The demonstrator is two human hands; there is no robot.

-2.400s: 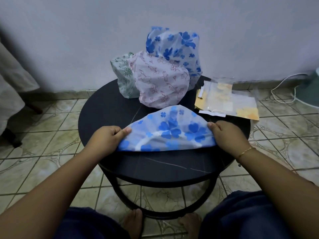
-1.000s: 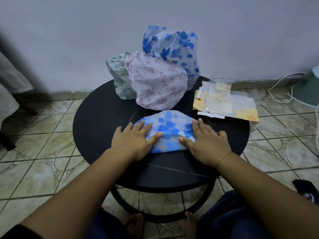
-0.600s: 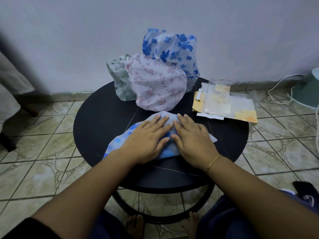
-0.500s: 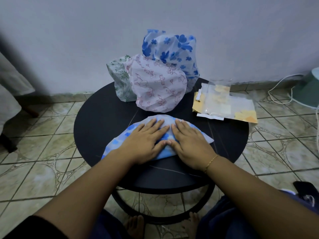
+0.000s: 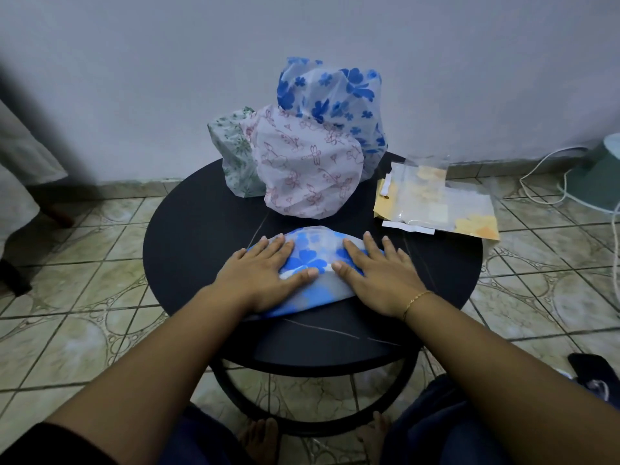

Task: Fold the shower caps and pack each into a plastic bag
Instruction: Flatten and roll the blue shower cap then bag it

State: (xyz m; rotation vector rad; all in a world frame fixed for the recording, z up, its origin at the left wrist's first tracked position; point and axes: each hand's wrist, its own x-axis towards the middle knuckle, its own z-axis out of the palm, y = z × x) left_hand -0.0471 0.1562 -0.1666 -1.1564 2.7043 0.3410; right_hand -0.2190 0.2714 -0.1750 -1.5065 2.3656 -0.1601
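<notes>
While both palms lie flat with fingers straight, the left hand (image 5: 265, 273) and right hand (image 5: 377, 271) press down on the half-folded, translucent blue-flowered plastic shower cap (image 5: 312, 260), which lies near the front middle of the round black counter (image 5: 201, 229). Neither grip closes on anything; each only pins one end. The cap's long axis runs left to right, so each hand sits equally near its own end, and the next fold likely brings one end over the other. The clear plastic bags with yellow cards (image 5: 436, 203) lie at the far right, nearer the right hand.
</notes>
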